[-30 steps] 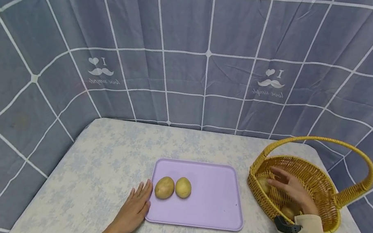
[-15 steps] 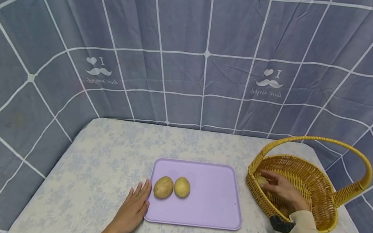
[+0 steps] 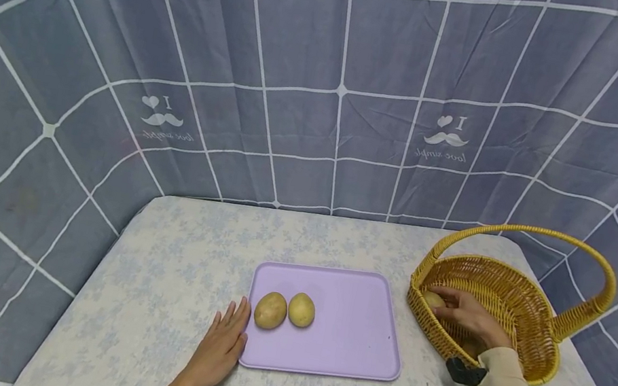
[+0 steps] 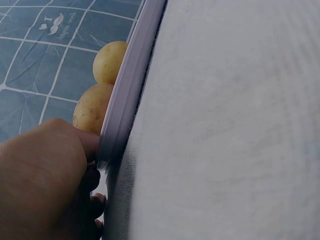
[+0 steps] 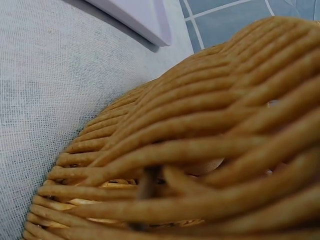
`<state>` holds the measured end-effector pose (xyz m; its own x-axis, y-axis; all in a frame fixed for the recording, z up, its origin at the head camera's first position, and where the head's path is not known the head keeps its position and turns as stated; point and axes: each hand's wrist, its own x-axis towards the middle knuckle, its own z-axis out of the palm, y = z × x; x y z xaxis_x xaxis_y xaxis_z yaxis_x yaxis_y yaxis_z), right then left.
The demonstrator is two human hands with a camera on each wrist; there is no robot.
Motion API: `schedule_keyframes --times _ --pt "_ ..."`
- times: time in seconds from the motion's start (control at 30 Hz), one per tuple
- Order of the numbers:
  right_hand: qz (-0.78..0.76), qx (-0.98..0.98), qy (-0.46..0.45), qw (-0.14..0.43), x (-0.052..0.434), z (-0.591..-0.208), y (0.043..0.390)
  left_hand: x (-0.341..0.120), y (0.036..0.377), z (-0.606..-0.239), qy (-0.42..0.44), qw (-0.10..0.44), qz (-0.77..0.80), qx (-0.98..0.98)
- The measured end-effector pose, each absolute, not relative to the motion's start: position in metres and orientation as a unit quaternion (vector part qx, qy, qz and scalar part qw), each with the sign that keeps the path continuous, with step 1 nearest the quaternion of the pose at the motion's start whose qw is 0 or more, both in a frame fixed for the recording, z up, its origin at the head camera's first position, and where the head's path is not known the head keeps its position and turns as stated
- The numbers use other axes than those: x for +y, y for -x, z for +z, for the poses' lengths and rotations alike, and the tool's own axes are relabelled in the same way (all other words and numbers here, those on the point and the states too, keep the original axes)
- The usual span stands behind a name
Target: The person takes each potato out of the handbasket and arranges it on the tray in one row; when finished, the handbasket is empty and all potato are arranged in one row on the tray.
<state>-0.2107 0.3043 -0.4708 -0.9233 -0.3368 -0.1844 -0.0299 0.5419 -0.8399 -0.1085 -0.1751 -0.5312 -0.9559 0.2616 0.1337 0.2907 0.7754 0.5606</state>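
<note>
Two potatoes (image 3: 271, 310) (image 3: 301, 310) lie side by side on the left part of a lilac tray (image 3: 351, 338). My left hand (image 3: 226, 337) lies flat on the table, fingers straight, touching the tray's left rim (image 4: 127, 100); the left wrist view shows both potatoes (image 4: 92, 110) (image 4: 110, 60) just behind that rim. My right hand (image 3: 452, 309) reaches into a yellow wicker basket (image 3: 531, 308) and its fingers curl round a potato (image 3: 433, 300) at the basket's left end. The right wrist view shows only the basket's weave (image 5: 200, 150) and a corner of the tray (image 5: 140, 17).
The table (image 3: 178, 266) has a pale flowered cloth. A grey checked curtain (image 3: 328, 86) closes off the back and both sides. The basket's tall handle (image 3: 605, 273) arches over its right end. A black wrist camera (image 3: 464, 371) sits on my right sleeve.
My right hand has moved down and left inside the basket, and its spread fingers have closed round the potato there. The left hand, tray and its potatoes have not moved.
</note>
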Motion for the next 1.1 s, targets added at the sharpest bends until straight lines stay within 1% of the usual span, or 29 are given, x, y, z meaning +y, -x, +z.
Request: schedule_keyframes --times 0.17,0.33,0.43,0.5,0.67,0.87,1.1 --pt "-0.475 0.861 0.094 0.159 0.303 -0.471 0.209 -0.176 0.108 -0.533 0.149 0.035 -0.302 -0.941" --pt "-0.486 0.860 0.064 0.141 0.303 -0.470 0.205 -0.177 0.107 -0.534 0.149 0.027 -0.301 -0.941" --pt "-0.502 0.852 0.064 0.130 0.304 -0.469 0.203 -0.177 0.107 -0.534 0.149 0.022 -0.301 -0.942" --pt "-0.510 0.849 0.063 0.118 0.306 -0.467 0.201 -0.177 0.107 -0.534 0.149 0.022 -0.303 -0.941" --pt "-0.493 0.865 0.077 0.057 0.312 -0.462 0.196 -0.177 0.108 -0.534 0.151 0.023 -0.302 -0.941" --pt "-0.525 0.847 0.084 0.024 0.311 -0.446 0.189 -0.178 0.108 -0.534 0.155 0.030 -0.300 -0.941" --pt "-0.550 0.831 0.079 -0.010 0.301 -0.415 0.178 -0.181 0.108 -0.535 0.156 0.029 -0.299 -0.941"
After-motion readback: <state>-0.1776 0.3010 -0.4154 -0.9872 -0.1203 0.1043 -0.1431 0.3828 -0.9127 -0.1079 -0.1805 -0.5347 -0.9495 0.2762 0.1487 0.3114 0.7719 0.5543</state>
